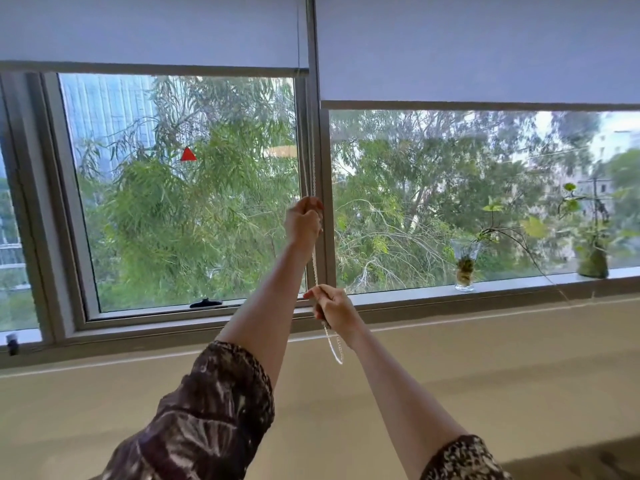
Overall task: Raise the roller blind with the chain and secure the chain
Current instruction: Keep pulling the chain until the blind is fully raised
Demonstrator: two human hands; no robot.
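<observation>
Two pale roller blinds hang over the window. The left blind [149, 29] ends higher than the right blind [478, 46]. A white bead chain [314, 265] runs down the grey mullion between the panes. My left hand [304, 221] is closed on the chain high up, about halfway up the glass. My right hand [330, 306] grips the same chain lower, near the sill, and the chain's loop [337, 351] dangles below it.
A glass vase with a plant cutting [464, 268] and a second potted plant [593, 261] stand on the sill at right, with trailing stems. A black window handle [206, 303] sits on the left frame. A wide beige ledge [138, 393] lies under my arms.
</observation>
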